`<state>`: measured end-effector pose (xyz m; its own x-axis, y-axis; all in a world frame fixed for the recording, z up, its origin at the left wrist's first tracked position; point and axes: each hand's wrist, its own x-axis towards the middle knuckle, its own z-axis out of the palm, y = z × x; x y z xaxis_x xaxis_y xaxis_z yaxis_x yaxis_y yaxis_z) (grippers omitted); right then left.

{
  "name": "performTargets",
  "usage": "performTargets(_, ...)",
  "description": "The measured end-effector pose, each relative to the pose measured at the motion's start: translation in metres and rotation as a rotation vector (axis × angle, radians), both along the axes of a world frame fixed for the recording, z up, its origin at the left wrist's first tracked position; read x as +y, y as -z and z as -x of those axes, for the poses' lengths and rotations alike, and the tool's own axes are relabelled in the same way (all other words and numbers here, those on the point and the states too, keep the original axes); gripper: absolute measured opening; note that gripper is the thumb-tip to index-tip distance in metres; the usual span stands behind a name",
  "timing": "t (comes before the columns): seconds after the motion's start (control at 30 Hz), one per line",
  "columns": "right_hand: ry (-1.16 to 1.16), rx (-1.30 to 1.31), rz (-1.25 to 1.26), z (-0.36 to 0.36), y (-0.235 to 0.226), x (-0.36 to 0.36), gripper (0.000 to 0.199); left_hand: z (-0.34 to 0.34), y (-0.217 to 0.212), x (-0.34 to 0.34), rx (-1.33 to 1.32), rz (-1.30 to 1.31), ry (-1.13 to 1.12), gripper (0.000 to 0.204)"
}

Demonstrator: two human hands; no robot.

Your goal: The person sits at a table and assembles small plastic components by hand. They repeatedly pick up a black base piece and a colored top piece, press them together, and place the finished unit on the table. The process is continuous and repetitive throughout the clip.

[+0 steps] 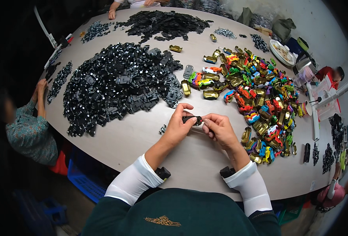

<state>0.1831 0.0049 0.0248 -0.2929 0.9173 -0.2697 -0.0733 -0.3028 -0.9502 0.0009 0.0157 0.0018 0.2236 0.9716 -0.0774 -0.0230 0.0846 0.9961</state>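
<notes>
The small black toy-car chassis (192, 119) is a short, dark, flat piece with a pale spot near one end; finer detail is too small to tell. It sits between the two hands, just above the desk (142, 137), pinched at both ends. The left hand (178, 126) has its grip closed narrow on the chassis's left end, thumb under and fingers curled over the top. The right hand (220, 128) closes its grip on the right end, fingertips touching the part, so both grips hold the same piece and the hands almost meet.

Just left of the left grip, on the desk, lies a tiny grey part (163, 128). Beyond the left grip, farther from the person, spreads a broad heap of black chassis pieces (119, 84). Beyond and to the right of the right grip lies a heap of coloured toy-car bodies (256, 90), gold, orange, green, blue and red, the nearest ones just beside the right hand. Far beyond both grips is a pile of flat black parts (162, 23).

Nothing lies between the grips and the person. Another person's hand (41, 84) rests at the desk's left edge, well apart, and another hand (112, 14) shows at the far rim.
</notes>
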Motion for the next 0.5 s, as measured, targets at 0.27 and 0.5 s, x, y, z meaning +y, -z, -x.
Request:
performTargets(0.27,0.050,-0.052,-0.060,0.008,0.004,-0.001,0.009,-0.003,0.007,0.000,0.100,-0.135,-0.037,0.038)
performTargets(0.5,0.223,-0.650,-0.645,0.024,0.028,-0.011,0.009,-0.007,-0.004,-0.008,0.266,-0.188,-0.033,0.037)
